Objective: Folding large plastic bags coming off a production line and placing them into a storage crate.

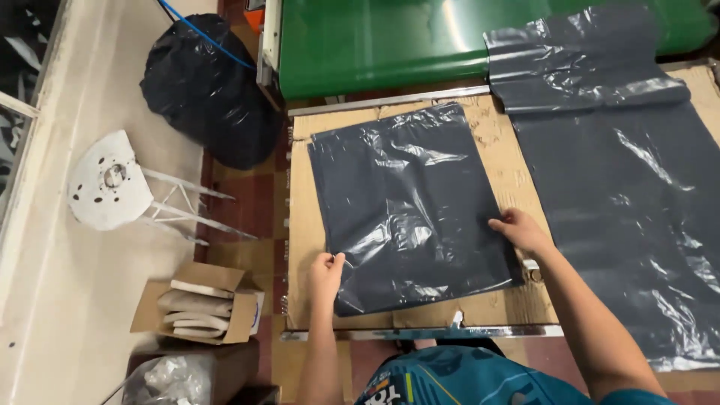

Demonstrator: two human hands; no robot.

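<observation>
Seen from the head camera, a dark grey, glossy plastic bag (409, 206) lies flat on a brown cardboard-covered worktable (300, 225), its square shape slightly skewed to the table's edges. The left hand (325, 271) rests at the bag's near-left edge, fingers curled down with the tips pressing or pinching the film; whether any of it is actually nipped between them I cannot tell. The right hand (520, 229) sits on the bag's right edge, fingers bent and close together, tips on the plastic; again the grip itself is hidden.

To the right, just beside this bag, a larger stack of the same grey plastic sheeting (622, 217) spreads over the table, with a folded flap (577, 64) lying across its far end. A green glossy surface (375, 41) runs along the table's far side. On the floor to the left stand a full black rubbish sack (210, 90), a white metal stool (105, 187) and an open cardboard box of pale folded items (196, 306).

Handling such thin film well likely calls for even pressure from both hands, keeping the edges taut so no creases or trapped air remain.
</observation>
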